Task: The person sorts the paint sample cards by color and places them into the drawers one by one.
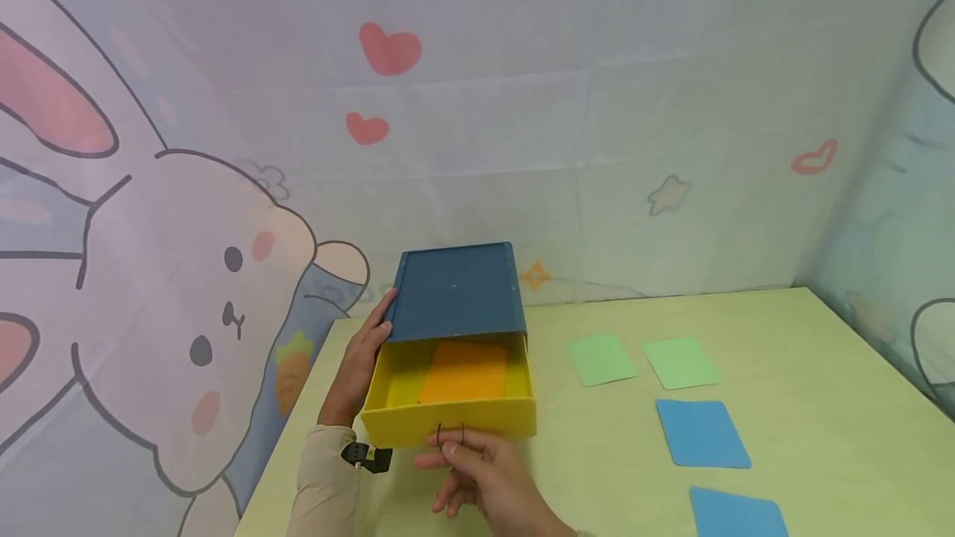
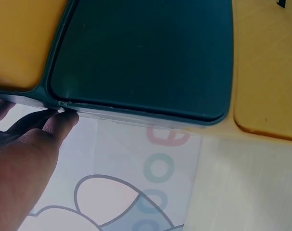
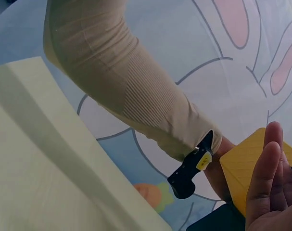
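Note:
A dark blue box casing [image 1: 457, 284] stands on the table with its yellow drawer [image 1: 399, 425] pulled partway out toward me. Inside the drawer lies an orange square card [image 1: 468, 373]. My left hand [image 1: 364, 355] lies along the casing's left side, and in the left wrist view its fingertips [image 2: 63, 124] touch the casing's edge. At the drawer front, my right hand [image 1: 488, 471] pinches a thin dark loop handle [image 1: 462, 431] between thumb and index finger, with the other fingers loose below. The right wrist view shows this hand [image 3: 275, 187] beside the yellow drawer's corner.
Two light green cards [image 1: 603, 360] lie right of the box on the pale table [image 1: 836, 421]. Nearer to me are two blue cards [image 1: 703, 435]. A printed cloth [image 1: 522, 131] with a rabbit and hearts hangs behind the table and at its sides.

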A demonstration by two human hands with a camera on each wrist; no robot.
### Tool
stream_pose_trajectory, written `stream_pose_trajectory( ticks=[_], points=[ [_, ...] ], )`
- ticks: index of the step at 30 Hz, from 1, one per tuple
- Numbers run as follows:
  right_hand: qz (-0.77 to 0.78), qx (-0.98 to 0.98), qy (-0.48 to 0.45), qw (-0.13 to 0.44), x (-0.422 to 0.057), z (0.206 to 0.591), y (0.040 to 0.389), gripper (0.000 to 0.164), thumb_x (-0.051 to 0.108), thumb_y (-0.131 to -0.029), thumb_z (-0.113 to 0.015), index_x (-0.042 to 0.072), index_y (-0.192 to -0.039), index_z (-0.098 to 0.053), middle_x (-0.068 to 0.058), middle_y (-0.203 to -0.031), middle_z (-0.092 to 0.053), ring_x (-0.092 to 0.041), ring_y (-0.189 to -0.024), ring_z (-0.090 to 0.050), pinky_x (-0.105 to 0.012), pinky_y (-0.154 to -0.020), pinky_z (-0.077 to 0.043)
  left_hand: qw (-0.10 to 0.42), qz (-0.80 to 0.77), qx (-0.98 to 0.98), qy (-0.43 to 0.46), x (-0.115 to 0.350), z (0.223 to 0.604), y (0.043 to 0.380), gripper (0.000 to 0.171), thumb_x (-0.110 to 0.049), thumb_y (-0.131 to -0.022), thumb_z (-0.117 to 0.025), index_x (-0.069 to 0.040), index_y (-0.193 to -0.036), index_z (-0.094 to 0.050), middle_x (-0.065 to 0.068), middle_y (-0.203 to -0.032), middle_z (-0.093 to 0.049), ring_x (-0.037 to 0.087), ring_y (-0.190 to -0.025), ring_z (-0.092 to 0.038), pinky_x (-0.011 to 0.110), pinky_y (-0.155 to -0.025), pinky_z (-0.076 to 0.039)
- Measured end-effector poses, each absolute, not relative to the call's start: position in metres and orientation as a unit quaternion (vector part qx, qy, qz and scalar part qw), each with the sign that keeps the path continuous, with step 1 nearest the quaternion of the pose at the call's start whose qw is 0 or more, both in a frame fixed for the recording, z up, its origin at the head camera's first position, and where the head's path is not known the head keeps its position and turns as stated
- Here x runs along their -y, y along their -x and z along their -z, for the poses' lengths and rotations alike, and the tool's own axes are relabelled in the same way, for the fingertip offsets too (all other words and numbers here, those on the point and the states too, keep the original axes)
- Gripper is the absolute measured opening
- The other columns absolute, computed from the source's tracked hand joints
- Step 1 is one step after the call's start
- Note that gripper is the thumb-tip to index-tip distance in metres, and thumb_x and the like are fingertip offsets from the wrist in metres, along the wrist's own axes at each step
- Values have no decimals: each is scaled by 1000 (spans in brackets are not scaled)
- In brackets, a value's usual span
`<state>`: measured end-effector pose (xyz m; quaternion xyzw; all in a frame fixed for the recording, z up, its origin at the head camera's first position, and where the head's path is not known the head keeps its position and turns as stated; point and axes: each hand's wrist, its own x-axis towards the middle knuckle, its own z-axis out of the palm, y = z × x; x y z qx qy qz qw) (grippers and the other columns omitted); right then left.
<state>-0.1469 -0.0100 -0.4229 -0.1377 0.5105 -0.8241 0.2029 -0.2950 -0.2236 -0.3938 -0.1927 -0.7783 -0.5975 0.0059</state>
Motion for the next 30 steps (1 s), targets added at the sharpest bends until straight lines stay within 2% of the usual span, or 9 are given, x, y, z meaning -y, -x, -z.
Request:
stream_pose_trajectory(
  ticks=[5,11,17,22,30],
  points=[
    [817,-531,130,182,11,418,155,47,27,-103,-54,-8,-135,-56,4,-107,-77,-4,-65,-67,-18,-62,-54,3,599,779,186,223,393,295,54,-38,-109,-28,-33,-162,-19,-1,-172,-7,34,-159,-9,63,-126,-10],
    [810,-552,114,163,14,415,168,43,28,-102,-57,-4,-130,-61,-3,-111,-77,-5,-63,-66,-19,-61,-54,1,602,778,181,224,394,296,54,-39,-108,-29,-34,-162,-20,0,-172,-8,35,-159,-9,65,-126,-10],
    [808,-558,113,152,17,416,177,42,27,-104,-53,-4,-130,-60,-8,-118,-75,-5,-63,-68,-20,-61,-54,-2,601,778,186,226,396,298,53,-40,-108,-28,-37,-161,-20,0,-172,-7,35,-159,-10,63,-126,-11],
    [802,-568,119,141,15,415,186,44,29,-105,-51,-5,-134,-57,-9,-124,-73,-4,-65,-68,-20,-62,-54,2,601,774,200,227,399,300,55,-42,-108,-28,-34,-162,-19,2,-172,-6,36,-158,-11,62,-125,-13],
    [799,-574,108,139,15,413,195,41,26,-106,-49,-3,-134,-58,-8,-122,-74,-5,-66,-68,-19,-63,-55,6,600,774,201,226,400,299,55,-44,-109,-27,-34,-162,-19,2,-172,-7,37,-158,-13,62,-125,-17]
  ],
)
